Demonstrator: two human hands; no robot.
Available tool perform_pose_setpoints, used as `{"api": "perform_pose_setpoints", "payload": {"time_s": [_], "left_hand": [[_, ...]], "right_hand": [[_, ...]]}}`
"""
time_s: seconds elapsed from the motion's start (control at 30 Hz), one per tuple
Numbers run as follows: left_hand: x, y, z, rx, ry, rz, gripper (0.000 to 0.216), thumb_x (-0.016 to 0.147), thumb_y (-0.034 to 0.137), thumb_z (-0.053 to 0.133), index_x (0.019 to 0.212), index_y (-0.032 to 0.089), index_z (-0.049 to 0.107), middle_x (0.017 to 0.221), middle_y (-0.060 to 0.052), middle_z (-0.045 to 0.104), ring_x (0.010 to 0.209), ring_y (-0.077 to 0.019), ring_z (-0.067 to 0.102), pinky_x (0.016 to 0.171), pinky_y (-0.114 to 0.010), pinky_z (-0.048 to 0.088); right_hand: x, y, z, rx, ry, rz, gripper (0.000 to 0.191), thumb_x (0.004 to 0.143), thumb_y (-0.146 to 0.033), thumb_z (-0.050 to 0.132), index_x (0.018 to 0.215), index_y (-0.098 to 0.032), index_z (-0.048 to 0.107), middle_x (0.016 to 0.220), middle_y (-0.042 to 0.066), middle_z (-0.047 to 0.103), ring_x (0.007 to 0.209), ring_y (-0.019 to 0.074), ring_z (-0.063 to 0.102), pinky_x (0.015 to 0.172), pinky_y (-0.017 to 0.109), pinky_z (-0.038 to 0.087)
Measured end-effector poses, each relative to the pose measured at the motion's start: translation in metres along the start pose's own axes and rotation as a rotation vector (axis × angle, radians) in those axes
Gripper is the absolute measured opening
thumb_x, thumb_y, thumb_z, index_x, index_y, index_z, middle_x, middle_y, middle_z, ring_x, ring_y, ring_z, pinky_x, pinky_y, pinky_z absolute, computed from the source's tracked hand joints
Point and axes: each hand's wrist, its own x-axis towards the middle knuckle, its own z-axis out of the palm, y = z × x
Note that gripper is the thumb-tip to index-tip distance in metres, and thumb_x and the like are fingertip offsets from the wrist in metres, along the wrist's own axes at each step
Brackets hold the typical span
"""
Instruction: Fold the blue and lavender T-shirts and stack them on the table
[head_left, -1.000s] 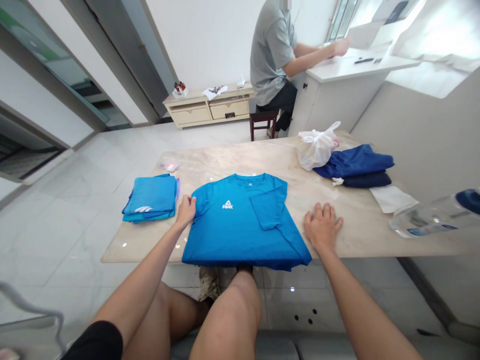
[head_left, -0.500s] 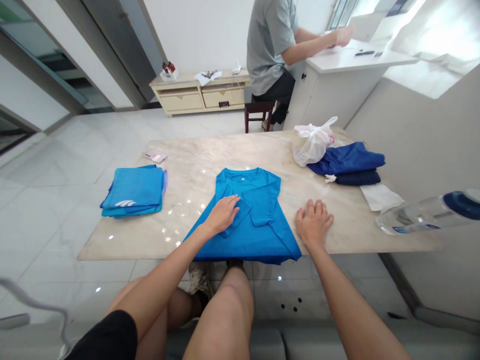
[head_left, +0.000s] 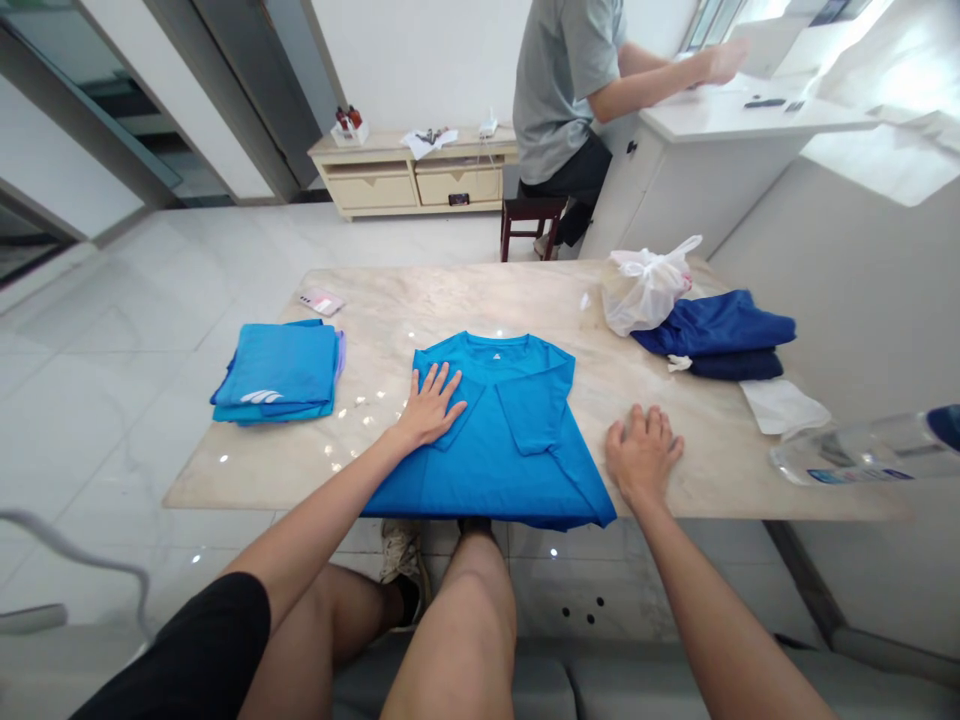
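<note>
A blue T-shirt [head_left: 480, 470] lies spread on the marble-patterned table [head_left: 525, 295], its collar toward the far side and its hem hanging over the near edge. Both sleeves are turned inward over the body of the shirt. My left hand [head_left: 431, 405] rests flat on the left sleeve and shoulder, fingers spread. To the right of the shirt, my right hand [head_left: 643, 455] lies on the bare tabletop with its fingers apart and slightly bent, holding nothing.
Folded blue clothes [head_left: 281, 370] are stacked at the left, with a phone [head_left: 322, 301] behind. A white plastic bag [head_left: 645, 290], dark blue clothing [head_left: 724, 325], paper [head_left: 784, 405] and a clear bottle [head_left: 862, 450] sit at the right. A person [head_left: 562, 90] sits at a white counter beyond.
My left hand has moved left from the middle of the shirt onto its left sleeve, which now lies flatter, with the fingers spread. My right hand stays on the table. The view has shifted slightly.
</note>
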Motion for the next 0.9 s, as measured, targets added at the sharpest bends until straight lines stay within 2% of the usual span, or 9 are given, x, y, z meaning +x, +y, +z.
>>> {"api": "perform_pose_setpoints", "payload": {"time_s": [0.1,0.17,0.27,0.37,0.53,0.63,0.73,0.8,0.9], "left_hand": [[0.005,0.003,0.000,-0.027,-0.023,0.086,0.071,0.112,0.053,0.041,0.178,0.029,0.032,0.186,-0.008,0.023,0.174,-0.0320,0.017,0.140,-0.067,-0.002],[0.011,0.003,0.000,-0.043,-0.019,0.089,0.071,0.112,0.053,0.040,0.178,0.030,0.031,0.186,-0.007,0.023,0.174,-0.0311,0.018,0.140,-0.066,-0.002],[0.019,0.000,0.000,-0.058,0.004,0.074,0.070,0.112,0.054,0.039,0.178,0.029,0.032,0.186,-0.007,0.024,0.174,-0.0318,0.019,0.140,-0.066,0.001],[0.015,-0.004,0.001,-0.075,0.032,0.059,0.071,0.112,0.054,0.039,0.177,0.027,0.035,0.186,-0.009,0.024,0.174,-0.0325,0.020,0.140,-0.065,0.006],[-0.030,-0.017,0.003,-0.092,0.069,0.017,0.070,0.112,0.053,0.039,0.176,0.025,0.038,0.185,-0.012,0.027,0.173,-0.0343,0.021,0.139,-0.066,0.010],[-0.063,-0.031,-0.002,-0.094,0.073,-0.011,0.070,0.111,0.053,0.039,0.176,0.027,0.038,0.185,-0.011,0.028,0.173,-0.0343,0.022,0.139,-0.067,0.010],[-0.081,-0.044,-0.011,-0.100,0.040,-0.008,0.067,0.110,0.051,0.042,0.174,0.029,0.042,0.184,-0.010,0.032,0.172,-0.0349,0.023,0.139,-0.068,0.006],[-0.083,-0.054,-0.018,-0.114,0.047,-0.023,0.065,0.109,0.048,0.045,0.170,0.027,0.046,0.182,-0.011,0.036,0.170,-0.0367,0.028,0.139,-0.068,0.008],[-0.075,-0.076,-0.028,-0.154,0.148,-0.216,0.060,0.107,0.041,0.049,0.162,0.017,0.051,0.173,-0.022,0.046,0.158,-0.0410,0.044,0.131,-0.062,0.033]], "right_hand": [[0.000,0.001,0.001,-0.002,-0.004,0.005,0.063,0.107,-0.038,0.036,0.159,-0.008,0.058,0.168,0.027,0.049,0.159,0.0399,0.040,0.128,0.071,0.029],[0.001,0.002,0.001,-0.006,-0.005,0.009,0.064,0.107,-0.039,0.035,0.158,-0.008,0.058,0.169,0.027,0.048,0.160,0.0394,0.040,0.129,0.069,0.028],[0.001,0.002,0.002,-0.016,-0.013,0.014,0.064,0.108,-0.040,0.035,0.158,-0.008,0.058,0.170,0.026,0.047,0.160,0.0386,0.039,0.130,0.068,0.027],[0.001,0.001,0.002,-0.030,-0.034,0.026,0.065,0.108,-0.041,0.035,0.160,-0.008,0.057,0.171,0.026,0.046,0.161,0.0382,0.039,0.130,0.069,0.027],[0.005,0.001,-0.003,-0.037,-0.157,0.068,0.069,0.110,-0.038,0.029,0.168,-0.006,0.046,0.177,0.026,0.036,0.166,0.0381,0.030,0.133,0.069,0.021],[0.012,-0.002,-0.011,-0.009,-0.285,0.140,0.070,0.108,-0.038,0.035,0.170,-0.008,0.043,0.178,0.028,0.032,0.168,0.0402,0.027,0.132,0.070,0.021],[0.020,-0.024,-0.017,0.021,-0.322,0.169,0.066,0.101,-0.038,0.051,0.161,-0.010,0.054,0.171,0.030,0.041,0.159,0.0439,0.039,0.128,0.067,0.032],[0.026,-0.051,-0.019,0.088,-0.328,0.076,0.058,0.100,-0.035,0.056,0.152,-0.011,0.063,0.158,0.027,0.055,0.147,0.0409,0.052,0.123,0.061,0.040],[0.040,-0.098,-0.015,0.214,-0.401,-0.081,0.048,0.100,-0.032,0.061,0.142,-0.008,0.067,0.133,0.021,0.073,0.126,0.0313,0.067,0.115,0.046,0.049]]}}
